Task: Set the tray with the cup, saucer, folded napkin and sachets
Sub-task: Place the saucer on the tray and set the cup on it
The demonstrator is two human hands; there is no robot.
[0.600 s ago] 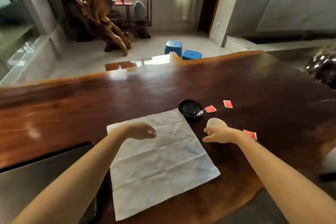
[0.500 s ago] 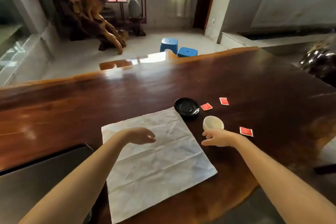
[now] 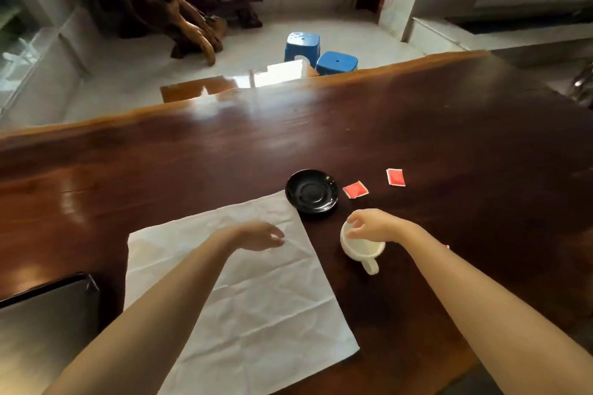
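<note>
A white napkin (image 3: pixel 244 292) lies unfolded and creased on the dark wooden table (image 3: pixel 224 154). My left hand (image 3: pixel 253 236) hovers over its far part, fingers loosely curled, holding nothing. A black saucer (image 3: pixel 311 191) sits just past the napkin's far right corner. My right hand (image 3: pixel 373 224) grips the rim of a white cup (image 3: pixel 361 248), which is tilted with its handle towards me. Two red sachets (image 3: pixel 355 189) (image 3: pixel 395 177) lie right of the saucer. A third sachet (image 3: pixel 446 246) peeks out behind my right forearm. A dark tray (image 3: pixel 48 301) sits at the near left.
Two blue stools (image 3: pixel 337 62) stand on the floor beyond the table's far edge, near a large carved wood root (image 3: pixel 179 19). The table's near edge runs irregularly under my right forearm.
My right hand has closed on the cup's rim and tipped it towards me. My left hand stays over the napkin. The view has tilted downward.
</note>
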